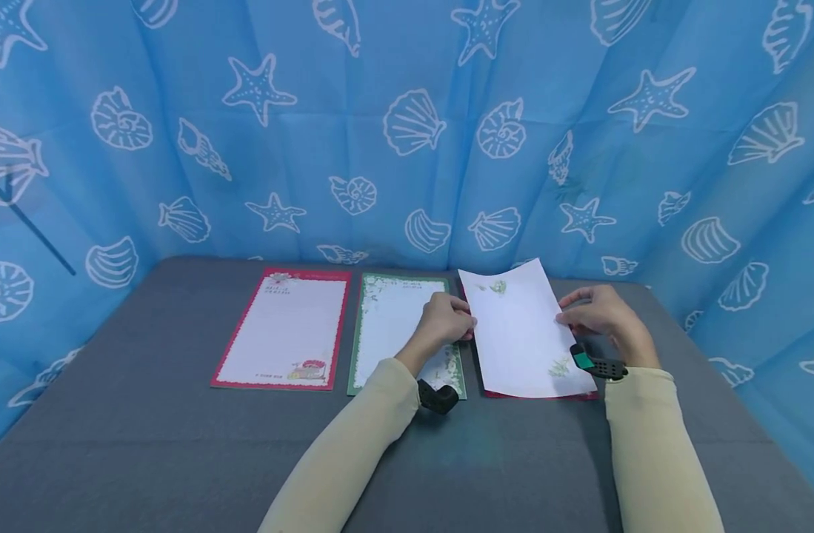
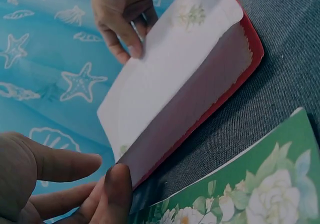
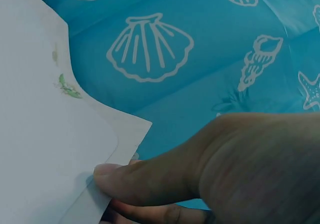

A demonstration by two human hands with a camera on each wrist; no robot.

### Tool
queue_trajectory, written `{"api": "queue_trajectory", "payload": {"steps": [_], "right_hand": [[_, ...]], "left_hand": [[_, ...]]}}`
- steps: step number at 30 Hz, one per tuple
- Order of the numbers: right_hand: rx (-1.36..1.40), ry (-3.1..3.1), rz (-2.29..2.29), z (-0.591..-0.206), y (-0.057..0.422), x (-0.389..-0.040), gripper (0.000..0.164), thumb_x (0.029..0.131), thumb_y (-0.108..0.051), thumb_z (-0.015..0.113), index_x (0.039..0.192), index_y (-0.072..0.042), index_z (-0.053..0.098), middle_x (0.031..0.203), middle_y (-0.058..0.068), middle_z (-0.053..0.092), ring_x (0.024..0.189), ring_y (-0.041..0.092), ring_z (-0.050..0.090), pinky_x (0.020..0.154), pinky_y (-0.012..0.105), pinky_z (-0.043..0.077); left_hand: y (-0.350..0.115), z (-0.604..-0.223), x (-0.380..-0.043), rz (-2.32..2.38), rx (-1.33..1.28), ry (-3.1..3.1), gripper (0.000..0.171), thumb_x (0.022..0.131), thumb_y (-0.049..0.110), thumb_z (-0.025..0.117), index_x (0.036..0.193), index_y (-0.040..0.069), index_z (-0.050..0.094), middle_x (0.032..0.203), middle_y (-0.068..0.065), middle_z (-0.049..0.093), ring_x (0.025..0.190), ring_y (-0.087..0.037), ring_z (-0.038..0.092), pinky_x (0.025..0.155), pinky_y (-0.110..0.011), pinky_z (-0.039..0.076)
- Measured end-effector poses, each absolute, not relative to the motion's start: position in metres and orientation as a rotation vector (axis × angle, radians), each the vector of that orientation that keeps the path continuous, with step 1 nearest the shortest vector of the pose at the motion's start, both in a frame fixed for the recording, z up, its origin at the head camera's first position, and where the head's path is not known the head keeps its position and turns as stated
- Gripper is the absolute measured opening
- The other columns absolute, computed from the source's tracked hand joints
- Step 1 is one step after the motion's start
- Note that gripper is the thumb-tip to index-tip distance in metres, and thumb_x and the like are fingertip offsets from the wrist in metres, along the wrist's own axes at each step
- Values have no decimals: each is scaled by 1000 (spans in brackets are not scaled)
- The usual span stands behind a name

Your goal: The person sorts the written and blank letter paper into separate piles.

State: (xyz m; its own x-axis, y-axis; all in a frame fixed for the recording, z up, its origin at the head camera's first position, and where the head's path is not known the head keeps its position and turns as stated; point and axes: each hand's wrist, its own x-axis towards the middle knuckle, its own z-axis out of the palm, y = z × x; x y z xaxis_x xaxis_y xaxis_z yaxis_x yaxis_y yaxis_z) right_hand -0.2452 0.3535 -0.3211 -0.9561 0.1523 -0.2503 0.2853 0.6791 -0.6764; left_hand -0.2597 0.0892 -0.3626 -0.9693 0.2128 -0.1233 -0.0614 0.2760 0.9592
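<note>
A white sheet of paper [image 1: 516,333] with small green leaf prints lies raised and slightly bowed over a red-edged sheet [image 2: 257,59]. My right hand [image 1: 600,318] pinches its right edge, thumb [image 3: 145,181] on top and fingers beneath. At the left edge is my left hand [image 1: 444,320], its fingertips against or very near the paper. In the left wrist view, its thumb and fingers stand apart. Under the left wrist lies a green-bordered sheet [image 1: 389,318] with white flowers, partly covered by the hand and forearm.
A red-bordered sheet [image 1: 280,333] lies flat to the left on the dark grey tabletop [image 1: 153,444]. Behind the table hangs a blue curtain [image 1: 360,133] with white shells and starfish. Each wrist wears a black band, the right one [image 1: 603,366] with a green patch.
</note>
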Motion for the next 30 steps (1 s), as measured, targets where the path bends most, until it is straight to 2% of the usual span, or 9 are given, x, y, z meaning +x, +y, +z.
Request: {"api": "queue_trajectory", "payload": {"steps": [4, 9, 14, 19, 26, 30], "right_hand": [[385, 2710, -1097, -323, 355, -244, 36, 93, -7, 69, 122, 11, 58, 86, 13, 63, 70, 19, 62, 66, 30, 55], [427, 2716, -1042, -326, 356, -244, 32, 92, -5, 69, 118, 12, 60, 89, 17, 63, 71, 21, 62, 67, 30, 56], [483, 2714, -993, -329, 356, -246, 29, 93, -6, 69, 115, 11, 62, 91, 18, 64, 75, 23, 62, 69, 32, 56], [512, 2711, -919, -329, 355, -246, 36, 95, -16, 68, 116, 14, 63, 93, 19, 64, 78, 24, 62, 68, 30, 55], [491, 2705, -827, -330, 355, -247, 46, 96, -23, 66, 118, 18, 63, 84, 13, 61, 70, 20, 59, 63, 30, 51], [494, 2693, -817, -332, 355, -247, 47, 96, -25, 65, 117, 18, 64, 85, 14, 61, 72, 21, 59, 64, 30, 51]], "left_hand": [[90, -363, -259, 1729, 151, 2263, 31, 93, 1, 70, 123, -7, 65, 89, -9, 66, 69, -17, 69, 70, -31, 59], [90, -365, -257, 1648, 179, 2351, 35, 92, 6, 73, 124, -5, 65, 94, -9, 68, 72, -16, 71, 75, -33, 58], [90, -366, -255, 1569, 195, 2463, 34, 92, 11, 74, 123, -2, 68, 90, -7, 69, 69, -13, 68, 79, -36, 56], [91, -363, -252, 1543, 200, 2484, 35, 91, 12, 74, 123, -2, 68, 88, -6, 68, 67, -13, 67, 77, -34, 56], [92, -363, -251, 1534, 200, 2497, 35, 91, 11, 74, 123, -1, 68, 98, -7, 68, 63, -13, 68, 70, -31, 56], [92, -364, -250, 1520, 212, 2506, 36, 91, 13, 73, 124, -1, 68, 90, -5, 68, 61, -14, 68, 70, -31, 55]]}}
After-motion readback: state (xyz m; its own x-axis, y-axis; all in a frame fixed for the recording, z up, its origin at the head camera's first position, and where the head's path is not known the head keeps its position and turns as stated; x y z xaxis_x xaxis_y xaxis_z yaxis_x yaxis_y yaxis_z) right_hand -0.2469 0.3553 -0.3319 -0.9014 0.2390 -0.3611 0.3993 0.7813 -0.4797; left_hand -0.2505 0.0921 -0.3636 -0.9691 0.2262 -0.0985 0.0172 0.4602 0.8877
